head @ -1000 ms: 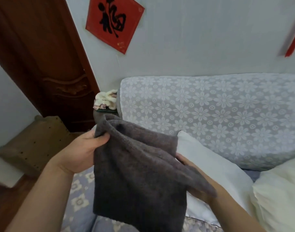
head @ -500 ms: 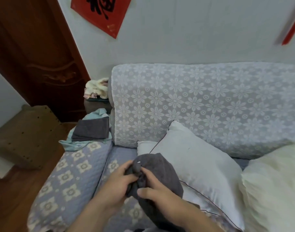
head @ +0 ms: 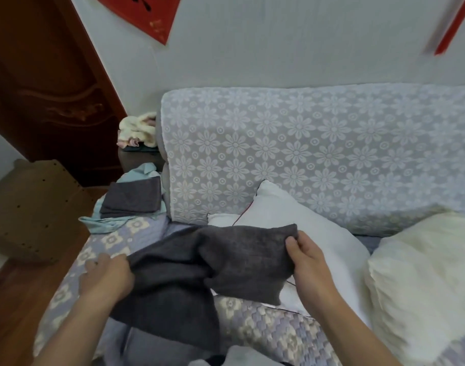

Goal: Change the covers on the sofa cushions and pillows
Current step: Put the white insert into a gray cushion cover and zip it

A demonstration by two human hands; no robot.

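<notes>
A dark grey, soft woven fabric cushion cover (head: 199,265) is stretched out between two bare hands above the sofa seat. The left hand (head: 106,277) grips its left edge with fingers curled around the cloth; this hand is blurred. The right hand (head: 309,260) pinches the cover's upper right corner between thumb and fingers. The cover hangs loosely, its lower part draping down toward the seat.

Just behind the cover, a white uncovered pillow with thin dark red piping (head: 300,228) leans against the sofa back, which is draped in pale grey-blue fabric with a white flower pattern (head: 305,154). To the right sits a cream, crinkled pillow (head: 421,281). The seat wears a lilac quilted cover with cream flower squares (head: 258,323).

On the sofa's left end lies a folded dark grey cloth (head: 132,198) on top of a light teal fabric (head: 104,224).
</notes>
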